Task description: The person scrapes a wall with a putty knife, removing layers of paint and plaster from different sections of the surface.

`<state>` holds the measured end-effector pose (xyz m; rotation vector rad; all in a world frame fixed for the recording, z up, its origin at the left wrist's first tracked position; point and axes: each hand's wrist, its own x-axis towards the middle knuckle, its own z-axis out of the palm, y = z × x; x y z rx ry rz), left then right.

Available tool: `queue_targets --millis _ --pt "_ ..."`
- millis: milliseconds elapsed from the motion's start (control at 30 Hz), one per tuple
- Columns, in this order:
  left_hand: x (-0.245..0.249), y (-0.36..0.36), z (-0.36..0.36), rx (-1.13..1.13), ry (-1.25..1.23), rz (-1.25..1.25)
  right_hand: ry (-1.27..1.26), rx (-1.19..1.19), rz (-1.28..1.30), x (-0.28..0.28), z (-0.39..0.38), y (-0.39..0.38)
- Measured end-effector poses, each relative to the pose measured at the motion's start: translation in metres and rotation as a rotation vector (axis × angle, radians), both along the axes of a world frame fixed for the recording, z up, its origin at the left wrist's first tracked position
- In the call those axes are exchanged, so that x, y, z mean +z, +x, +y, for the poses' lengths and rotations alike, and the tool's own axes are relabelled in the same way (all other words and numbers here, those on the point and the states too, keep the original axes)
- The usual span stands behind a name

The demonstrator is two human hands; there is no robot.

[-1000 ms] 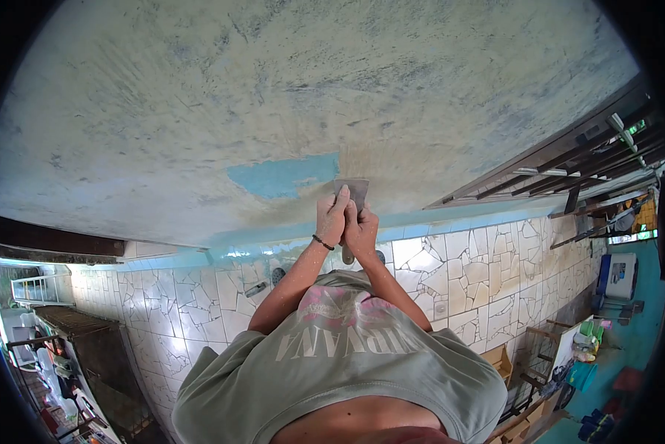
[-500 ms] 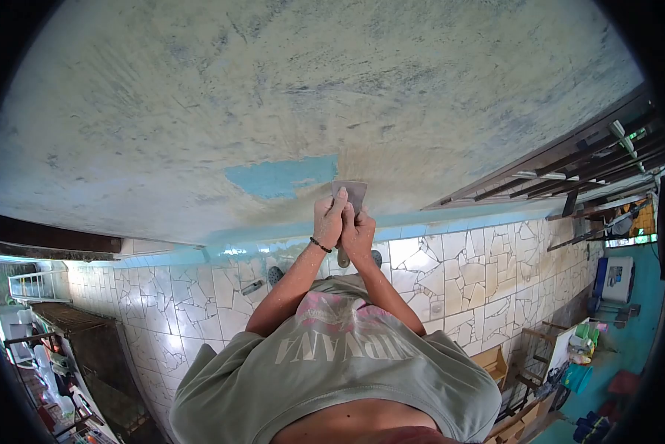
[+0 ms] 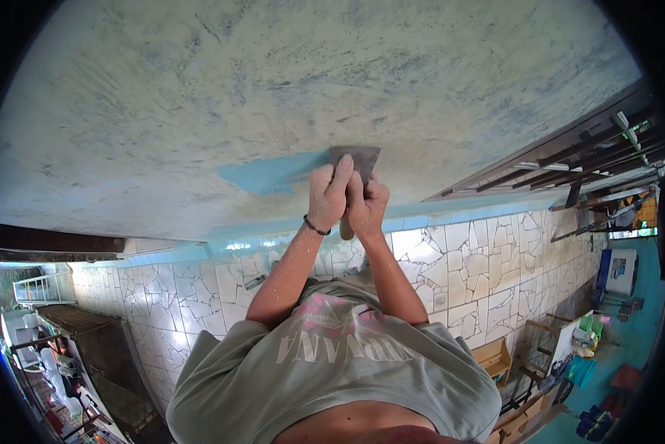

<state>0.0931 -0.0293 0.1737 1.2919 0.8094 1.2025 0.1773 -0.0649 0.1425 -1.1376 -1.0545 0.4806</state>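
Note:
Both my hands grip a putty knife (image 3: 363,157) with a wide, flat metal blade, its far edge at the wall (image 3: 199,96). My left hand (image 3: 326,198), with a dark beaded bracelet at the wrist, is closed around it, thumb pressed along the blade. Beside it, my right hand (image 3: 368,211) is wrapped round the same tool, and the handle end sticks out below. Just left of the blade lies a bare blue patch (image 3: 266,175) with ragged edges, surrounded by pale, scuffed coating. White specks dot my forearms.
A window with slats (image 3: 569,166) is set in the wall at right. Below runs a floor of irregular pale tiles (image 3: 466,266). A dark cabinet (image 3: 95,362) stands at lower left, and a wooden shelf (image 3: 493,360) at lower right.
My hands and the putty knife have moved up the wall and slightly right. The blade now sits at the upper right end of the blue patch.

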Motion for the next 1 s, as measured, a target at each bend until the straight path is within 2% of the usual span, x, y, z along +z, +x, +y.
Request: queue_targets --millis 100,200,267,433,633,767,833,933,1000 --pt "-0.104 -0.005 0.003 -0.136 -0.161 -0.014 -0.089 -0.005 0.018 -0.065 -0.011 -0.002" --pt "-0.126 -0.001 -0.017 -0.148 -0.358 -0.161 -0.433 0.042 0.257 -0.098 -0.033 -0.011" --pt "-0.136 -0.004 -0.019 -0.159 -0.375 -0.187 -0.321 -0.018 0.145 -0.116 -0.033 -0.017" --pt "-0.106 -0.008 -0.013 -0.111 -0.313 -0.155 -0.362 -0.036 0.132 -0.072 -0.033 -0.025" --pt "-0.112 -0.004 -0.018 -0.037 -0.257 -0.159 -0.277 -0.043 0.031 -0.090 -0.030 -0.019" --pt "-0.118 -0.004 -0.019 -0.003 -0.279 -0.085 -0.343 -0.011 0.010 -0.094 -0.032 -0.014" --pt "-0.101 -0.009 -0.014 -0.015 -0.251 -0.038 -0.323 -0.016 -0.046 -0.079 -0.031 -0.014" --pt "-0.099 -0.004 -0.018 0.018 -0.273 -0.076 -0.471 0.044 0.109 -0.050 -0.035 -0.015" --pt "-0.114 0.000 -0.017 0.022 -0.283 -0.118 -0.381 0.017 0.080 -0.072 -0.032 -0.015"
